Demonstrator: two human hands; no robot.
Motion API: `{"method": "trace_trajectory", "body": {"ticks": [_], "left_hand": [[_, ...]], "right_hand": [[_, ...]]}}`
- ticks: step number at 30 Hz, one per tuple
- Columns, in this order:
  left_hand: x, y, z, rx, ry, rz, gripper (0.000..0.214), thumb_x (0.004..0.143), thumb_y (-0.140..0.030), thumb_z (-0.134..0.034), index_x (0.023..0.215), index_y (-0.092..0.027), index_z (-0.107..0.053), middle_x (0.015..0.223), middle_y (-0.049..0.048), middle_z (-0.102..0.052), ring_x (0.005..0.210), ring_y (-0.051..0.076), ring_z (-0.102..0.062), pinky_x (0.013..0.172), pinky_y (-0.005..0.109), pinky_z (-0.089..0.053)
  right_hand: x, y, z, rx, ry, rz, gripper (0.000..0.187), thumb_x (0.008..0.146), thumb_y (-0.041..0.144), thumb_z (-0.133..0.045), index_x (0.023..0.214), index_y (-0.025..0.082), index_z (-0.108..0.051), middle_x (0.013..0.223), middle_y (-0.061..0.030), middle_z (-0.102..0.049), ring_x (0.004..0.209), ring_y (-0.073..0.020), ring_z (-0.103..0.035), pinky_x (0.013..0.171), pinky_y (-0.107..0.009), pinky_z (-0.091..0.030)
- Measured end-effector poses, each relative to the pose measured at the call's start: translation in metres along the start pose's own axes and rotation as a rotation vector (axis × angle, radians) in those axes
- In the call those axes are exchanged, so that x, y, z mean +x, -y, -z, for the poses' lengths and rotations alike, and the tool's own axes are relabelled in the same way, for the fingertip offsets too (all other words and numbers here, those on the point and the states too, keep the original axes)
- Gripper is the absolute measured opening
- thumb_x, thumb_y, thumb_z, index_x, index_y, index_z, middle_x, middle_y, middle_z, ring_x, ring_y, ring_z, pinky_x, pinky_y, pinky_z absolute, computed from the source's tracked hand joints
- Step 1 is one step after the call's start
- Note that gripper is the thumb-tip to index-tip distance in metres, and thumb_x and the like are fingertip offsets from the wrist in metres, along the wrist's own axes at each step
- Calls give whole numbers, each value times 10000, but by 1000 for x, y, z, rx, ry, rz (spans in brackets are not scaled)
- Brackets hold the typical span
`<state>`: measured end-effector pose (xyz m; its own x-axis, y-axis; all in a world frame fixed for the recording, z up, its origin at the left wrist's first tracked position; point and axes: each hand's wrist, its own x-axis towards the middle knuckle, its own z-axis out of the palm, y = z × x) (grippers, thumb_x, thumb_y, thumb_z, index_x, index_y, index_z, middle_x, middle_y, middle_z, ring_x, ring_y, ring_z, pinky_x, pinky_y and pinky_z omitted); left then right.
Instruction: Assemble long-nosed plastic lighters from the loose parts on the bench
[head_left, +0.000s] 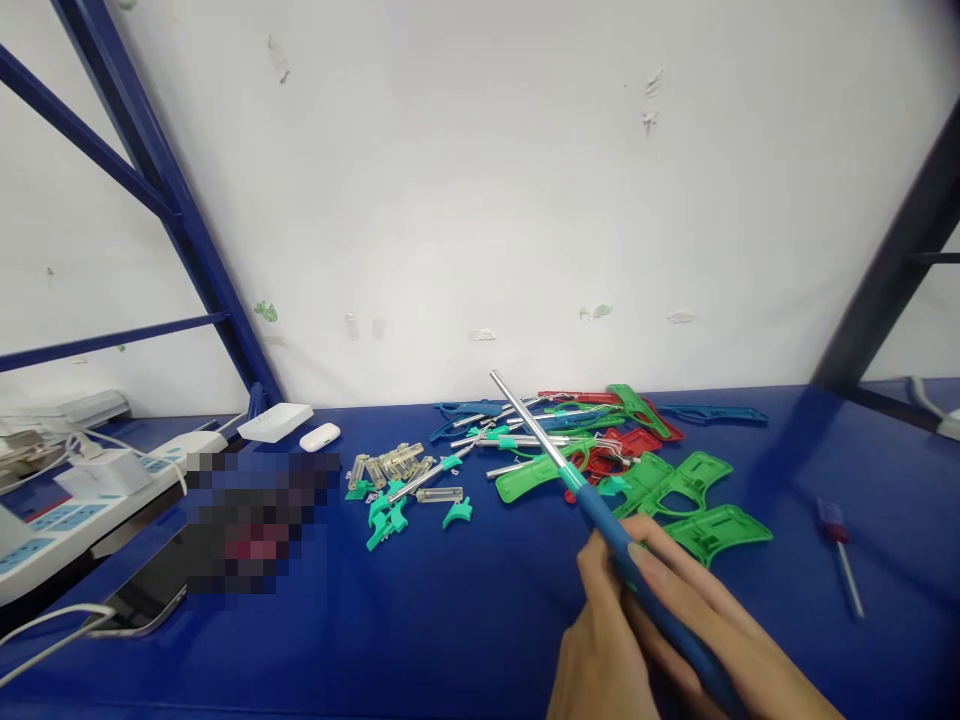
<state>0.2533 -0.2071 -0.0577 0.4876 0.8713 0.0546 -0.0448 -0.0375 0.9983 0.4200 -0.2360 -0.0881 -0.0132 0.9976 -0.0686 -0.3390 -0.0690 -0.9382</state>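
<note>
Both of my hands are closed around a blue plastic toy gun [611, 525] with a long silver metal barrel. It slants up and to the left, and the barrel end points at the wall. My left hand [602, 640] grips it from the left side, low down. From the right, my right hand [720, 610] presses on its body with the fingers laid along it. The rear of the toy gun and some fingertips are hidden. Just behind it lie green plastic gun shells [712, 530], red shell parts [626, 445] and several metal tubes [517, 442].
Clear plastic pieces [440, 494] and teal triggers [388, 520] lie left of centre. A screwdriver [840, 550] rests at the right. On the left are a phone [150, 585], a white earbud case [320, 437] and a power strip [60, 525]. A blue frame post [187, 220] stands behind.
</note>
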Motion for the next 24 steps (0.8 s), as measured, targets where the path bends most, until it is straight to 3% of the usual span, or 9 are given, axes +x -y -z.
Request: {"method": "trace_trajectory", "body": {"ticks": [2, 4, 6, 8, 10, 13, 16, 24], "left_hand": [[2, -2, -2, -42, -11, -37, 801, 859, -652, -751, 1501, -256, -482, 1344, 154, -708, 1268, 399, -684, 1079, 486, -533], [5, -2, -2, -91, -27, -68, 794, 862, -642, -757, 1502, -268, -472, 1374, 152, -687, 1221, 389, -704, 1018, 496, -570], [9, -1, 1, -134, -45, -85, 756, 894, -628, -738, 1504, -281, -456, 1383, 147, -677, 1168, 347, -724, 984, 466, -588], [15, -1, 5, -176, -77, -89, 692, 944, -620, -689, 1502, -288, -450, 1333, 132, -700, 1122, 295, -738, 979, 418, -589], [21, -3, 11, -215, -117, -94, 641, 955, -609, -684, 1465, -266, -502, 1225, 114, -742, 1076, 267, -749, 975, 386, -588], [28, -10, 19, -204, -116, -119, 519, 899, -572, -771, 1241, -190, -683, 1050, 105, -782, 986, 266, -758, 913, 356, -602], [31, -18, 25, -162, -81, -145, 401, 865, -524, -819, 1026, -162, -758, 981, 101, -798, 934, 265, -758, 847, 327, -604], [27, -21, 34, -162, -112, -127, 385, 858, -468, -848, 1101, -175, -791, 1021, 81, -815, 969, 250, -757, 903, 304, -561]], "right_hand": [[-1, 5, -2, 61, -46, -25, 622, 732, 554, -894, 1300, 366, -724, 960, -54, -761, 788, -227, -723, 598, -260, -568], [-1, 13, -8, 131, -62, -63, 555, 876, 541, -786, 1388, 352, -684, 831, -25, -721, 533, -111, -586, 462, -198, -451], [0, 21, -14, 308, 3, -163, 628, 831, 449, -873, 1414, 326, -673, 761, -9, -687, 465, -33, -464, 415, -123, -305], [2, 27, -19, 437, 96, -202, 682, 819, 436, -900, 1442, 311, -653, 794, -37, -707, 472, -13, -433, 402, -94, -232], [3, 31, -22, 496, 191, -208, 628, 896, 456, -831, 1471, 306, -629, 845, -69, -729, 464, -8, -412, 379, -86, -201], [4, 32, -24, 497, 278, -213, 499, 1004, 443, -700, 1472, 288, -628, 862, -90, -736, 437, 3, -357, 351, -76, -172], [4, 33, -28, 463, 259, -179, 493, 991, 451, -717, 1446, 273, -647, 830, -78, -732, 426, 6, -321, 341, -70, -158], [4, 33, -32, 311, 204, -139, 595, 972, 548, -708, 1489, 291, -566, 685, 7, -666, 374, 13, -177, 340, -95, -131]]}}
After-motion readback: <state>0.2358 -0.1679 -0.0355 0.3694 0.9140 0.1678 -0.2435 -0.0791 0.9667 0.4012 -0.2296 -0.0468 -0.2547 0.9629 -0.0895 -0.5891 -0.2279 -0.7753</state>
